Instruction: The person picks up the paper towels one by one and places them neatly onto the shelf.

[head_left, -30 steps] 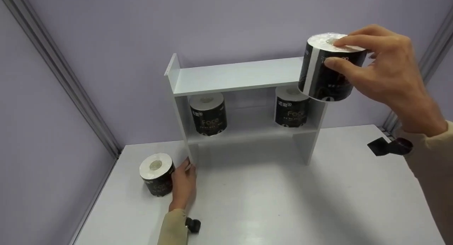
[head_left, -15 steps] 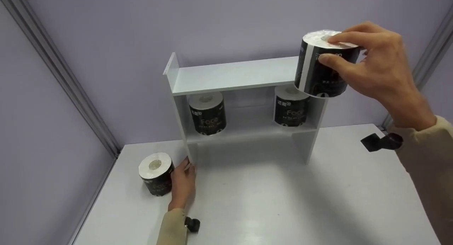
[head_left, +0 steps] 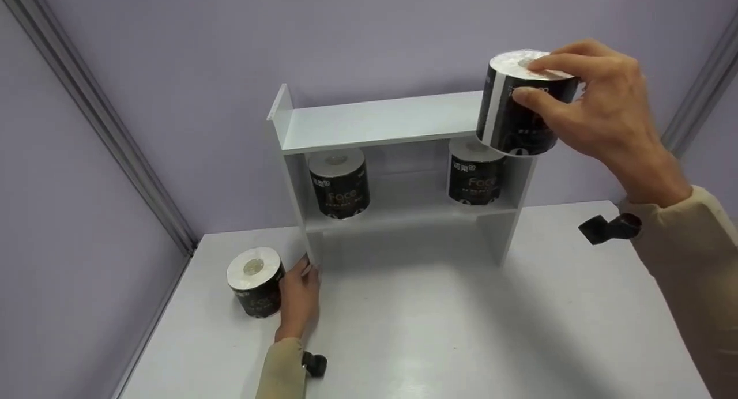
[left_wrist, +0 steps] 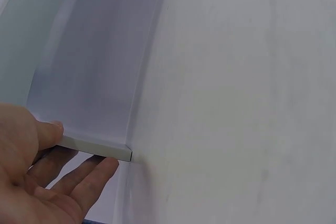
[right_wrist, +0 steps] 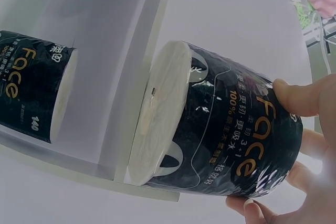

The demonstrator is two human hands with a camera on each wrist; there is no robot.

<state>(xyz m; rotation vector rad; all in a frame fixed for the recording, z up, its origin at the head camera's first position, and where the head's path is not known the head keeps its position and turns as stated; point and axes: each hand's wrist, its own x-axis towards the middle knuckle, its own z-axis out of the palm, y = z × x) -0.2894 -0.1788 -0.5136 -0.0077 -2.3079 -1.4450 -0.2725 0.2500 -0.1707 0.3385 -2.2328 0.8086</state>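
So, holding one wrapped paper roll (head_left: 522, 128) up high in the right hand (head_left: 605, 105), with the thumb on the dark side and a finger across the white top, near the hole. Up by the right end of the white shelf (head_left: 403, 209), about upright. Cannot tell if touching the top board (head_left: 380, 122) or just apart. Down low, pinching the left side board (left_wrist: 100, 149) with the left hand (head_left: 300, 304). Good for stopping a wobble, most likely.

To do this bit well, probably best to go slowly. Hold the roll snug, but not so hard as to squash the paper. Lift clear of what looks like a raised lip (right_wrist: 167, 195) at the right end, hidden by the roll in the head view. Come in over the board, then lower gently, flat end first. Feel for a firm seat before letting go, lifting the fingers straight up. Try not to jolt the right roll (head_left: 473, 183) or the left roll (head_left: 343, 191), both one level below. Also mind the table roll (head_left: 256, 295), right beside the left hand.
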